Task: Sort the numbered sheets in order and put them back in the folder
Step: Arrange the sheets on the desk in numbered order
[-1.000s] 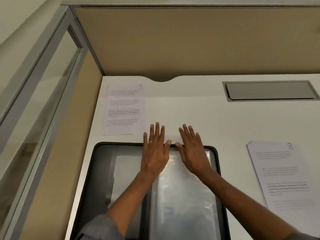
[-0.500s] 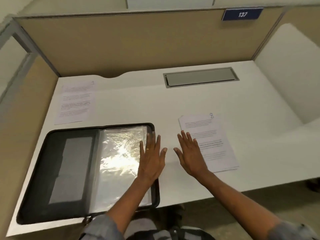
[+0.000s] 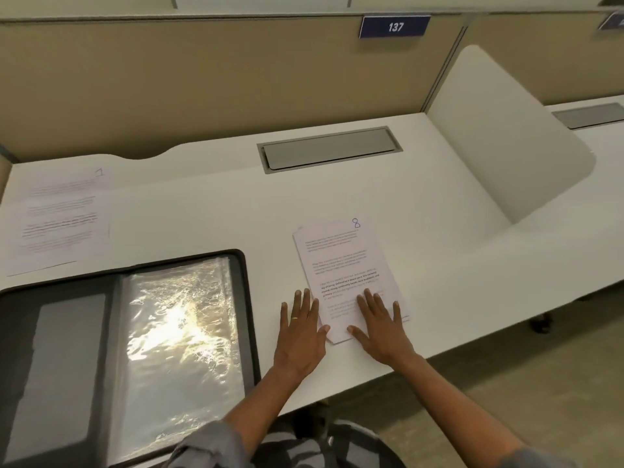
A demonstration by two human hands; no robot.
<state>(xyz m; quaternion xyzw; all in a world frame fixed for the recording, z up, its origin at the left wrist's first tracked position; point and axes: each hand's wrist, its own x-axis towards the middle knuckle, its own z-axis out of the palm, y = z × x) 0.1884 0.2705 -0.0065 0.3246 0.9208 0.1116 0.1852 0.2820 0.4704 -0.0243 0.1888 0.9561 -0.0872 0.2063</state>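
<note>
Stack topped by sheet 8 (image 3: pixel 347 275) at desk's (image 3: pixel 439 231) 4 o'clock, both hands flat with fingers spread, right hand (image 3: pixel 380 327) pinning it, left hand (image 3: pixel 300 336) squaring its edge, likely to sort; sheet 1 (image 3: pixel 60 219) parked at 10, open folder (image 3: pixel 111 349) at 7

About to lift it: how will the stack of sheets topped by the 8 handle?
The stack of sheets looks thin with fanned edges, so it will likely flop and splay if lifted by one end. Loose paper on the smooth desk probably slides easily under the right hand.

White desk (image 3: pixel 439 231); grey cable hatch (image 3: pixel 329 148); blue "137" sign (image 3: pixel 394 27); beige partition (image 3: pixel 202 86).
</note>
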